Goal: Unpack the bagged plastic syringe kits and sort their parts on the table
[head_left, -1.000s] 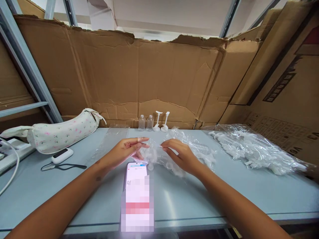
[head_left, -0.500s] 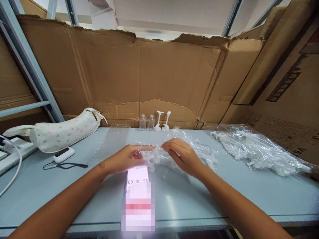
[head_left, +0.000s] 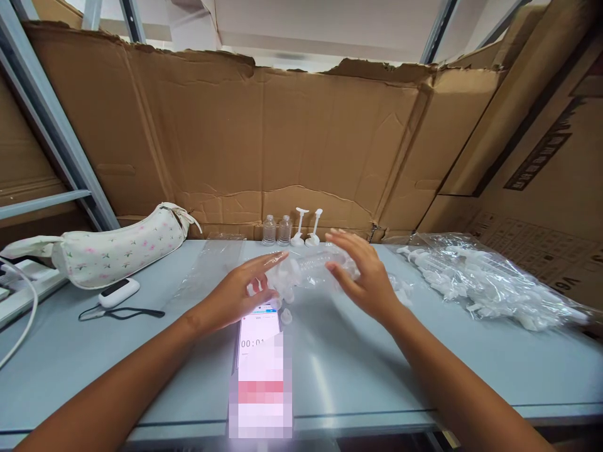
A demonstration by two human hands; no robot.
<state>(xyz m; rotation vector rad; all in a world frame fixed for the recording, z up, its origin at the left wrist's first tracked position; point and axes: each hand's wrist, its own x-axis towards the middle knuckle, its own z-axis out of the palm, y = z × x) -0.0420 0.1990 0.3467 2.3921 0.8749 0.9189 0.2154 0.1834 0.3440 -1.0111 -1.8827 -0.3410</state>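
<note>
A clear plastic bag of small white plastic caps [head_left: 306, 270] is held just above the grey table [head_left: 424, 364], between both my hands. My left hand [head_left: 245, 292] grips its left end with curled fingers. My right hand [head_left: 362, 273] clasps its right end from above, thumb underneath. A few white caps [head_left: 285, 316] lie loose on the table under the bag, beside the top of a lit phone [head_left: 259, 351] lying flat in front of me.
Two small clear bottles [head_left: 276, 231] and two white pump heads [head_left: 306, 227] stand against the cardboard wall [head_left: 301, 138]. A large clear bag of white pump parts [head_left: 480, 282] lies right. A flowered pouch [head_left: 113, 248], a white device with a cord [head_left: 112, 294] and a flat clear bag [head_left: 211, 263] lie left.
Both hands have lifted the bag of caps off the table and turned it; my right hand moved up and to the right. A few caps now lie loose by the phone.
</note>
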